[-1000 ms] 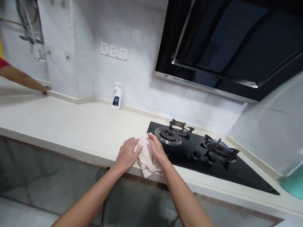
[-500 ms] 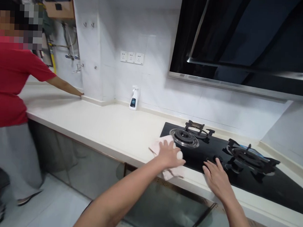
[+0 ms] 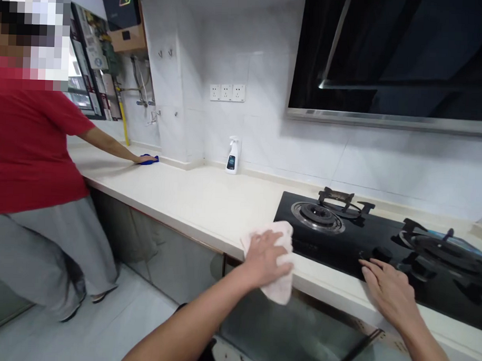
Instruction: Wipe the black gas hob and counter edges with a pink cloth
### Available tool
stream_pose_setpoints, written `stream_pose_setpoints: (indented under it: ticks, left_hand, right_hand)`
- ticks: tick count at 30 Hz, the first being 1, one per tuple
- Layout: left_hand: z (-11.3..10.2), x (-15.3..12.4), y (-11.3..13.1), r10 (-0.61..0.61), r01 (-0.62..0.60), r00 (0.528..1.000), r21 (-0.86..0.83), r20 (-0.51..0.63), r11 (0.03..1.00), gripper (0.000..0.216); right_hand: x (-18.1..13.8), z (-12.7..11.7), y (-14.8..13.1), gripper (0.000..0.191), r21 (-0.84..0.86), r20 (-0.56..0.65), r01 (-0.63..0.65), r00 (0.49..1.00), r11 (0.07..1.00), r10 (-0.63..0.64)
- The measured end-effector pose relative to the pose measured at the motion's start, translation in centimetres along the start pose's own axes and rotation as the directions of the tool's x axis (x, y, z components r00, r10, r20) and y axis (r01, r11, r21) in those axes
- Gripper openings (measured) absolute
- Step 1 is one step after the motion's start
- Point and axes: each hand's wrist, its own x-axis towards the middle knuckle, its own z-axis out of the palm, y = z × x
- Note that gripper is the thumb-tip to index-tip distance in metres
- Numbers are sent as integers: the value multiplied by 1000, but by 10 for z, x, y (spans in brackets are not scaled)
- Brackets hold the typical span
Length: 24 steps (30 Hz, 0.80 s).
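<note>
My left hand (image 3: pixel 266 259) presses a pale pink cloth (image 3: pixel 281 291) against the counter's front edge, left of the gas hob. Its fingers curl over the cloth, whose lower part hangs below the edge. My right hand (image 3: pixel 391 291) rests at the front of the black gas hob (image 3: pixel 298 240), beside the control knobs (image 3: pixel 382 253). Its fingers reach forward, loosely extended, and nothing shows in them. The left burner (image 3: pixel 318 215) has its pan support (image 3: pixel 345 200) lying off it, behind to the right.
A white spray bottle (image 3: pixel 232 156) stands by the wall on the counter (image 3: pixel 177 194). At far left a person in a red shirt (image 3: pixel 32 141) leans over, one hand on a blue cloth (image 3: pixel 150 159). A dark range hood (image 3: pixel 391 64) hangs above the hob.
The view has swung left, so things appear farther right. My left hand has drawn the cloth towards the counter's front edge. My right hand stays by the knobs. The other person's blue cloth now shows.
</note>
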Motion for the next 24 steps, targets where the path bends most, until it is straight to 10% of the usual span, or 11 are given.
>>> stream_pose_setpoints:
  ticks: [7, 11, 19, 24]
  left_hand:
    - [-68, -14, -114, -497, 490, 867, 242, -36, 837, 48]
    - [-83, -8, -133, -649, 639, 757, 286, -73, 714, 77]
    - [-50, 0, -63, -233, 213, 969, 201, 83, 956, 47]
    - [-31, 52, -78, -171, 155, 975, 118, 142, 981, 41]
  right_hand:
    - [-1, 2, -5, 64, 31, 42, -32, 999, 999, 31]
    - [-2, 6, -3, 64, 56, 48, -46, 998, 997, 43]
    - [-8, 4, -1, 62, 128, -9, 26, 1000, 991, -25]
    - [-13, -6, -12, 59, 161, -66, 72, 996, 984, -62]
